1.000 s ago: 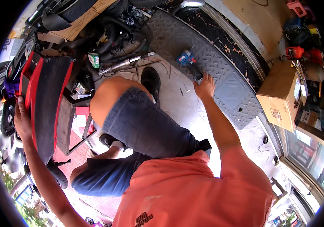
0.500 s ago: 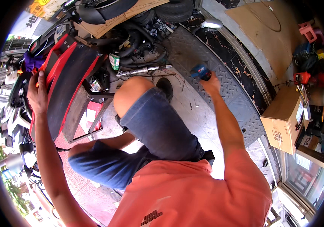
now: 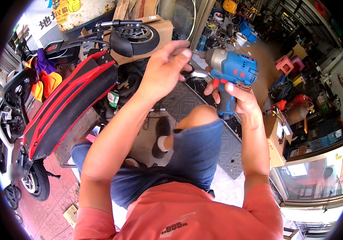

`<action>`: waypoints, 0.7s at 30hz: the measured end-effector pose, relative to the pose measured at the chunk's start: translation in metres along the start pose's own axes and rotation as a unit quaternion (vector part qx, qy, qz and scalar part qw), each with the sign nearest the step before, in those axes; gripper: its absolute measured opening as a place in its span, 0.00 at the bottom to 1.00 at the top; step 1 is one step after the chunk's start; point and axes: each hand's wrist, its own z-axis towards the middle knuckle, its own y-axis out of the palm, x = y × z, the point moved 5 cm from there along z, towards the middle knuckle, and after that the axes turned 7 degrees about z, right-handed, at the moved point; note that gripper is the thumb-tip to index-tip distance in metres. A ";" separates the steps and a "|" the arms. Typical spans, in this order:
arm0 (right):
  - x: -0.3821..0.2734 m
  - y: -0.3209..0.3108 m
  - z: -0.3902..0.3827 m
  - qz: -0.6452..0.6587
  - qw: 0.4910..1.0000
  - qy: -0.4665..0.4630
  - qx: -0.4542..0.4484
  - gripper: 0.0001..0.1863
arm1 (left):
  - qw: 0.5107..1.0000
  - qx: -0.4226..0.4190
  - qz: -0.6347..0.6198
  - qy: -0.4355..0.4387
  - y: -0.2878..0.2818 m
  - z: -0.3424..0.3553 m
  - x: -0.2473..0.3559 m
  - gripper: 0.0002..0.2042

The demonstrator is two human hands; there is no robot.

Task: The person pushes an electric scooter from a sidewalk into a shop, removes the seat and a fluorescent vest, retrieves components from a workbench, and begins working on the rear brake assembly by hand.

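Note:
A blue cordless impact driver point(image 3: 239, 68) is upright in my right hand point(image 3: 241, 98), its nose pointing left. My fingers wrap its black grip near the red trigger. My left hand point(image 3: 165, 66) is raised at the driver's tip, thumb and forefinger drawn together by the thin bit point(image 3: 196, 52). Whatever small thing those fingers hold is hidden. Left of my knees, a long black panel with red edges point(image 3: 73, 100), like a motorbike body part, leans across a grey stand point(image 3: 79, 136). Neither hand touches it.
A wheel with a brake disc point(image 3: 139, 38) lies on cardboard at the back. Motorbikes point(image 3: 9, 148) stand along the left. A cardboard box point(image 3: 275, 140) sits at the right, before a cluttered shop. Dark patterned floor plates point(image 3: 183, 100) lie ahead of my feet.
My left hand has let go of the red-edged panel and come over to the driver's tip. My right hand has lifted the driver up in front of me. The view has tilted up.

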 end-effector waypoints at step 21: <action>0.116 -0.051 0.029 0.062 0.971 0.225 -0.054 0.21 | 0.940 -0.228 0.239 -0.086 -0.022 -0.005 -0.094 0.04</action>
